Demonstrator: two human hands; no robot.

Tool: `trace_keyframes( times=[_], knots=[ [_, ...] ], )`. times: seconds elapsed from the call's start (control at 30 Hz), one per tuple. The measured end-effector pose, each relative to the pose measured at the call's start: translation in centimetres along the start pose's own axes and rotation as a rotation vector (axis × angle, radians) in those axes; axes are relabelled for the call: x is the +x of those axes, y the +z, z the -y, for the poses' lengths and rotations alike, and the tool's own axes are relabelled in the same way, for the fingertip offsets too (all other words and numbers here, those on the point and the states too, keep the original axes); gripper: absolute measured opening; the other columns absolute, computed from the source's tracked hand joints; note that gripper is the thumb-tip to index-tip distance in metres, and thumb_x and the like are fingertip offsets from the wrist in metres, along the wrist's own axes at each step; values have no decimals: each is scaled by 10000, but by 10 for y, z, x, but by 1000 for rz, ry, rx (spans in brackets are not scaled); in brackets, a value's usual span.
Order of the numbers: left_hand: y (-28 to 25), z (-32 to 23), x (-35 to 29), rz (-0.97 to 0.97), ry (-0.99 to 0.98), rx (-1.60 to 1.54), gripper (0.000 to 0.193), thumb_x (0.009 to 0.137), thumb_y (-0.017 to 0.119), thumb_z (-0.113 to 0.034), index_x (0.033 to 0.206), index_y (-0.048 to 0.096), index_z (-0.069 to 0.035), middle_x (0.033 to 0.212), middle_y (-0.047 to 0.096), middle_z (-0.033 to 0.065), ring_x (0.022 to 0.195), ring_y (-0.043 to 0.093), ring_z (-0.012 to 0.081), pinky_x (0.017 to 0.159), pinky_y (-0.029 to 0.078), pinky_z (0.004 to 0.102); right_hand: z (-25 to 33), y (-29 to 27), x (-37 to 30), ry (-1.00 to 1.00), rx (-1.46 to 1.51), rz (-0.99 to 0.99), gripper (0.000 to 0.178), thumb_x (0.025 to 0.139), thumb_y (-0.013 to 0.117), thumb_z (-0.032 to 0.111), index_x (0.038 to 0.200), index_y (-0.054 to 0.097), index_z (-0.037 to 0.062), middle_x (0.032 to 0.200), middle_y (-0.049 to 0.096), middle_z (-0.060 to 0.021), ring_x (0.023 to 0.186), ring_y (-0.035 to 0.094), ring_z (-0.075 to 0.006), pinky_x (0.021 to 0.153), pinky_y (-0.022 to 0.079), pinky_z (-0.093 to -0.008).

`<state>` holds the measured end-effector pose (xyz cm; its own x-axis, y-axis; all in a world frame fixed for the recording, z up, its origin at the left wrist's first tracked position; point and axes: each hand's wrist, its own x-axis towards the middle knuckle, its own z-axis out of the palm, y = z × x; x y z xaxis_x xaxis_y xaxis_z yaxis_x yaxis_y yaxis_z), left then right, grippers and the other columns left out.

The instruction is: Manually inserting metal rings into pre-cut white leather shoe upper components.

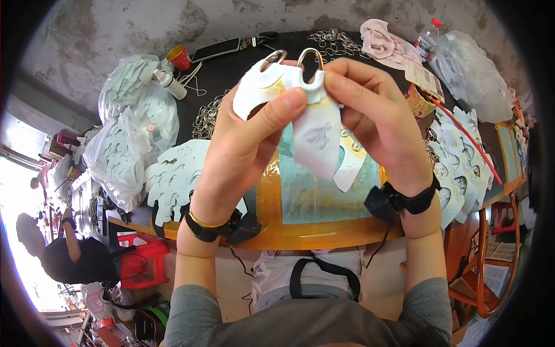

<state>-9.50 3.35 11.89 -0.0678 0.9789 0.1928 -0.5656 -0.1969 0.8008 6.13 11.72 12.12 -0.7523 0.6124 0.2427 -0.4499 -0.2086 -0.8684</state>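
Over the middle of the table my left hand (245, 130) is closed on a white cut-out piece (317, 139) of sheet material, its thumb pressed on the front. Metal rings (311, 56) stand up from the top of the held work, with a white flap folded round the foot of one. My right hand (376, 95) pinches the folded edge beside that ring between thumb and fingers. Yellowish stains mark the material. Below the hands, a strip of the same white material (350, 165) with a ring lies on the pale blue board (315, 202).
White cut pieces spread at left (176, 173) and right (459, 168). Loose metal rings (335, 43) lie at the back. Plastic bags (136, 133), a red cup (178, 58), a phone (217, 50), a pink cloth (387, 43) and a bottle (428, 40) surround them. Another person (75, 254) sits far left.
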Motion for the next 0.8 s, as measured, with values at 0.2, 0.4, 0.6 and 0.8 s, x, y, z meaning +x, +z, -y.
trace_keyframes(
  times=[0.2,0.4,0.6,0.8],
  knots=[
    [3,4,0,-179,278,463,400,768,740,-63,1109,552,33,996,635,78,881,619,119,779,498,245,-8,4,1,-183,-468,-100,161,857,626,139,928,600,-4,857,601,-2,781,547,-42,708,461,-201],
    [0,4,0,-155,190,377,382,786,735,-99,1103,559,22,998,639,76,868,617,100,766,492,227,-5,7,-1,-135,-399,-141,126,834,616,102,909,599,2,829,596,12,756,536,-32,682,454,-193],
    [-3,9,3,-125,130,169,271,841,682,-117,1059,580,8,992,637,57,885,605,91,768,472,220,-13,0,2,-110,-304,-113,145,841,612,136,917,602,12,833,598,16,742,528,-22,670,451,-192],
    [-6,6,5,-101,135,162,241,857,668,-136,1037,594,7,969,642,55,880,602,91,783,465,222,-8,-4,5,73,-12,9,201,853,611,160,976,610,2,862,624,-4,768,576,-50,684,467,-206]
  ],
)
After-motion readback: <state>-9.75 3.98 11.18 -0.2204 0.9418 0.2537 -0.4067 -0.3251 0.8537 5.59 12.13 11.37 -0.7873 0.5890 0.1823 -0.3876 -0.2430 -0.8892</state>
